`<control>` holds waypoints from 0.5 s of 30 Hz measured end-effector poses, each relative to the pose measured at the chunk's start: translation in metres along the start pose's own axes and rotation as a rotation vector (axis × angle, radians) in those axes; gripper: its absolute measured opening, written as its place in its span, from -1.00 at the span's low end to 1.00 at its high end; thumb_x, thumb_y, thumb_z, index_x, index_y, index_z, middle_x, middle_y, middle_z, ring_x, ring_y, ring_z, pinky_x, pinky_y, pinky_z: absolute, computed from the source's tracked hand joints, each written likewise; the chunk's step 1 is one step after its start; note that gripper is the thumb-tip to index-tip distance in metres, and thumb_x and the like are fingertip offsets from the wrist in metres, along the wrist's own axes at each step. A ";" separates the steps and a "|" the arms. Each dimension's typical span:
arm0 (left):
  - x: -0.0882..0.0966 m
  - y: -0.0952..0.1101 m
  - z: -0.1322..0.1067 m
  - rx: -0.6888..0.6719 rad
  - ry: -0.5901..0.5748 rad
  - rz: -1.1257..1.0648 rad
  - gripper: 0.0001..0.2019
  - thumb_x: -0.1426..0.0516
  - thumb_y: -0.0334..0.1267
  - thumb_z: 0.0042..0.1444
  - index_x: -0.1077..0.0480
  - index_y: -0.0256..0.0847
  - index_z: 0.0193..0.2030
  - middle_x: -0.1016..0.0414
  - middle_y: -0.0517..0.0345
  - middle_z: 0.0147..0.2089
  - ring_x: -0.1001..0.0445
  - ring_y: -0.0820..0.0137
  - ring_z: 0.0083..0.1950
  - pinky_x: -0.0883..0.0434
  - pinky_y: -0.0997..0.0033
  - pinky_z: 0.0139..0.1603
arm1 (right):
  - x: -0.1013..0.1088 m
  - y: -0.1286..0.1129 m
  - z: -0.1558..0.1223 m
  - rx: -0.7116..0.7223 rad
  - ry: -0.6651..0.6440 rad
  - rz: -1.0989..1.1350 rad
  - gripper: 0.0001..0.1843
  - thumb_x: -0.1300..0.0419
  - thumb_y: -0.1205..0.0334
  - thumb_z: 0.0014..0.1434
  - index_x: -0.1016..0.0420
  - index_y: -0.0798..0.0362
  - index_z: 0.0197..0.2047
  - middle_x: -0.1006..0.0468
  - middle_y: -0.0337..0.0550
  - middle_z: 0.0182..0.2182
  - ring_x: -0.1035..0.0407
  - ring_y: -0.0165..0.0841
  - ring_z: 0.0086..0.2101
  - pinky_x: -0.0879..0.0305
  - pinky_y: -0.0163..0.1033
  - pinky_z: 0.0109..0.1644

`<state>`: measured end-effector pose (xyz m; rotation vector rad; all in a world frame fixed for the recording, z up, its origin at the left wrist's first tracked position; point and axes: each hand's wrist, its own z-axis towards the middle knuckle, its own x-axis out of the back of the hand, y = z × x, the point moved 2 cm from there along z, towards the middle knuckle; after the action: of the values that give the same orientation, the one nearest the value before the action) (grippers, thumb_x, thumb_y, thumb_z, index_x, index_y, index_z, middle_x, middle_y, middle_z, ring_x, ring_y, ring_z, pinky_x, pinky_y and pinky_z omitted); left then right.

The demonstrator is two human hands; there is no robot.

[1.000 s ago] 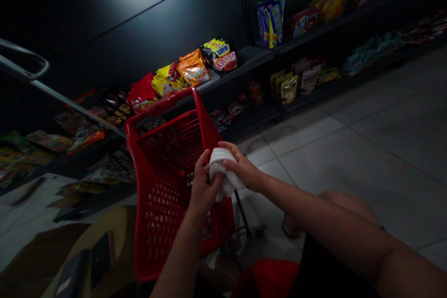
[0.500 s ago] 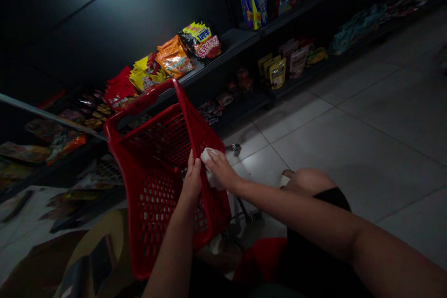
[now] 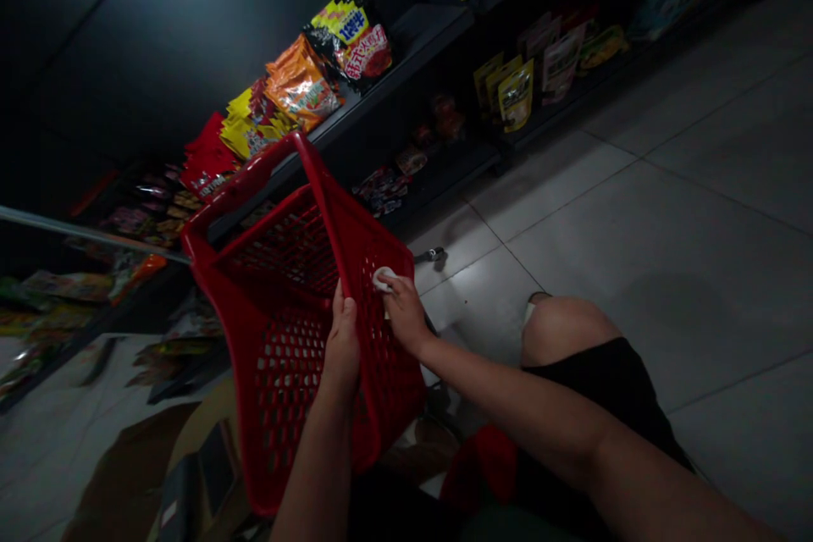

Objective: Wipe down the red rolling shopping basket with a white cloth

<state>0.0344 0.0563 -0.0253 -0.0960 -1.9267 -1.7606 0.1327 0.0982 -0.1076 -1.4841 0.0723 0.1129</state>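
A red plastic shopping cart basket with perforated walls stands tilted in front of me. My left hand is closed around the basket's near rim, its thumb lying along the edge. Against the outside of the same wall, my right hand presses a bunched white cloth. Its fingers are closed on the cloth, and part of it is hidden under them. A caster shows beyond the basket's outer wall.
Dark shelves behind the basket carry orange snack bags, yellow bags and red packs. Yellow pouches stand on the lower shelf. My bent knee is at the right, above pale floor tiles. Dark flat devices lie at lower left.
My right hand has shifted with the cloth along the basket's outer wall, away from the rim. The left hand keeps its grip. The view has tilted downward somewhat.
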 end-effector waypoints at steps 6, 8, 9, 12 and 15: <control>0.001 -0.003 0.001 -0.032 -0.019 0.004 -0.38 0.04 0.11 0.32 -0.06 0.01 0.46 -0.25 0.11 0.43 -0.27 0.30 0.40 -0.24 0.22 0.41 | 0.006 0.003 -0.002 0.174 -0.140 -0.014 -0.54 -0.05 0.44 0.20 -0.51 -0.07 0.09 -0.44 -0.09 0.08 -0.28 -0.25 0.14 -0.16 -0.09 0.29; 0.000 -0.001 0.000 0.007 0.006 0.012 -0.38 0.05 0.11 0.33 -0.05 0.01 0.46 -0.17 0.13 0.47 -0.20 0.30 0.44 -0.19 0.21 0.44 | 0.012 0.031 0.000 -0.003 -0.099 -0.035 -0.51 -0.02 0.52 0.12 -0.53 -0.02 0.04 -0.46 -0.07 0.01 -0.31 -0.25 0.09 -0.20 -0.09 0.25; 0.000 -0.001 -0.001 0.023 0.018 0.011 -0.39 0.04 0.11 0.33 -0.05 0.01 0.46 -0.15 0.13 0.48 -0.18 0.31 0.45 -0.17 0.21 0.45 | 0.013 0.039 0.000 -0.090 -0.071 -0.044 -0.49 -0.01 0.53 0.10 -0.52 0.00 0.03 -0.46 -0.07 -0.01 -0.32 -0.24 0.07 -0.22 -0.08 0.25; -0.002 0.002 -0.002 0.038 0.014 -0.004 -0.38 0.03 0.10 0.32 -0.05 0.00 0.46 -0.19 0.12 0.46 -0.21 0.31 0.44 -0.19 0.25 0.44 | 0.011 0.028 -0.003 -0.133 -0.030 -0.024 -0.52 -0.02 0.48 0.16 -0.49 0.00 0.09 -0.45 -0.07 0.01 -0.31 -0.24 0.09 -0.20 -0.08 0.27; -0.002 0.002 -0.001 0.018 0.005 -0.003 -0.37 0.03 0.11 0.31 -0.06 -0.02 0.46 -0.26 0.10 0.42 -0.28 0.31 0.40 -0.27 0.29 0.39 | 0.006 -0.009 -0.011 0.084 -0.108 0.008 -0.51 -0.06 0.35 0.26 -0.40 -0.09 0.23 -0.40 -0.08 0.10 -0.28 -0.25 0.15 -0.16 -0.11 0.31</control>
<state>0.0373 0.0558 -0.0247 -0.0824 -1.9394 -1.7438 0.1400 0.0867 -0.1001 -1.3911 -0.0045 0.1939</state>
